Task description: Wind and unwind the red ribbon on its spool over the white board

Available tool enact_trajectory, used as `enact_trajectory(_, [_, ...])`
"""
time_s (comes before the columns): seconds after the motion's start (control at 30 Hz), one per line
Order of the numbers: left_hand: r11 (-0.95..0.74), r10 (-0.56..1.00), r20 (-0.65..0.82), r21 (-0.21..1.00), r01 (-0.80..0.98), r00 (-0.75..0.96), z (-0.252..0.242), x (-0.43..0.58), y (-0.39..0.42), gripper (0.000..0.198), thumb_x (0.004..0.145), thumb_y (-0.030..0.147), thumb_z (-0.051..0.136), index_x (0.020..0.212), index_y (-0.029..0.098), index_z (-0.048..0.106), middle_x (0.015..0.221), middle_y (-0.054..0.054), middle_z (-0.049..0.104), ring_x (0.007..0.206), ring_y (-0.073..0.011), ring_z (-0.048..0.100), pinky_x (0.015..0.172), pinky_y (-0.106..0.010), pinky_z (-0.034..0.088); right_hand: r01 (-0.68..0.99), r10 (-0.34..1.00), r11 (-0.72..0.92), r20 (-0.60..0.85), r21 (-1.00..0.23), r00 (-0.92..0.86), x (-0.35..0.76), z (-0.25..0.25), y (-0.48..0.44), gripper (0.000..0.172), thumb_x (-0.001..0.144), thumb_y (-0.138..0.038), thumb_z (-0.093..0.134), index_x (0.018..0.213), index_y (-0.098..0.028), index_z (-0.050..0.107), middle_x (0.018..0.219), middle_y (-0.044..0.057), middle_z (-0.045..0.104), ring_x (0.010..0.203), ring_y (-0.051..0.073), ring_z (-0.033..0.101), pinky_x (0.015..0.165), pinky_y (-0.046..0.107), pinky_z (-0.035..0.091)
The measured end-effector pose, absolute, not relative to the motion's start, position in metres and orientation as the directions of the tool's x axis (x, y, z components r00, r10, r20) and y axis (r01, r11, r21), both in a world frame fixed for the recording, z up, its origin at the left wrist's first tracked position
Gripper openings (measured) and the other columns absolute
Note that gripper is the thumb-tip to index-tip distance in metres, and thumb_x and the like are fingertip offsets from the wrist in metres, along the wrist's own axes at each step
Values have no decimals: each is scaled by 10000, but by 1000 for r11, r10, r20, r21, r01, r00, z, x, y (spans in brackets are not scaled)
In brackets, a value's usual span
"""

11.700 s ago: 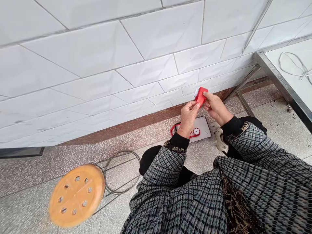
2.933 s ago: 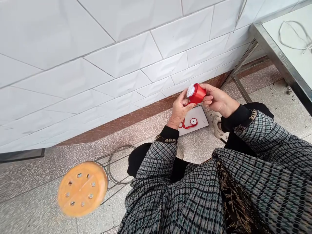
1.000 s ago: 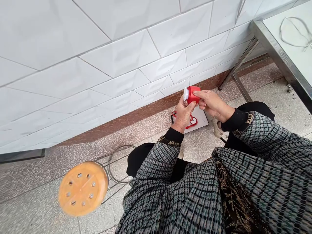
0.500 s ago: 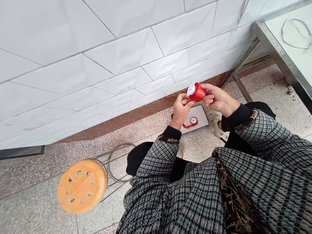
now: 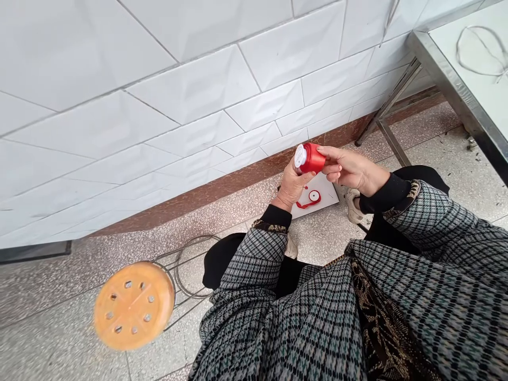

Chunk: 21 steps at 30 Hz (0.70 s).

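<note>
A red ribbon spool [image 5: 309, 157] with a white round end cap is held up in front of me by both hands. My left hand [image 5: 292, 185] cups it from below and the left, fingers curled under it. My right hand [image 5: 351, 169] grips it from the right with thumb and fingers. Below the hands, on the floor, lies a white board [image 5: 326, 193] with a smaller red ribbon spool [image 5: 314, 197] and a loose red ribbon tail on it.
A white tiled wall [image 5: 178, 106] runs across the back. An orange perforated stool [image 5: 133, 306] with wire legs stands at lower left. A metal-framed table [image 5: 464, 90] with a wire loop [image 5: 478, 53] on it is at upper right. My shoe [image 5: 351, 203] rests beside the board.
The spool has shifted slightly left and lower between my hands, with the white end cap turned more leftward. My right fingers now reach over its top.
</note>
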<state>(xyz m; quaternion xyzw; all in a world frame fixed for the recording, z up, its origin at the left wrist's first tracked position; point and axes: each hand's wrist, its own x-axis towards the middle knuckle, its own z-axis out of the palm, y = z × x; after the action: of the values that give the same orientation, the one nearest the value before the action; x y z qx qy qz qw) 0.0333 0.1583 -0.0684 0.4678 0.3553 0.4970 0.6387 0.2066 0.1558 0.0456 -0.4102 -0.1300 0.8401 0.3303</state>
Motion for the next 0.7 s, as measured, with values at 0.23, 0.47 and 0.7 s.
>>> enact_trajectory(0.23, [180,975,-136,947,-266,177,-56,55,140,529,769,603,891,1085,208,738,688,41,628,508,-66,414,501,-240,433,-485,819,-560,-538,-672,-199,204,42,155,351,925,-439,859,905,-227,579,500,-109,362,405,54,299,366,182,258])
enact_trajectory(0.47, [61,982,-57,998,-16,182,-41,44,140,368,801,493,849,705,190,665,572,59,465,518,-86,387,488,-245,348,-530,820,-527,-562,-664,-111,217,45,174,246,982,-330,784,951,-224,564,565,-109,428,394,30,241,361,163,223])
enact_trajectory(0.7, [84,973,-55,989,-121,222,-57,27,157,583,725,483,953,1208,252,722,613,64,558,520,-102,474,541,-248,427,-469,692,-710,-644,-525,-327,215,53,170,128,1035,-203,656,956,-191,557,596,-98,473,359,1,201,318,102,209])
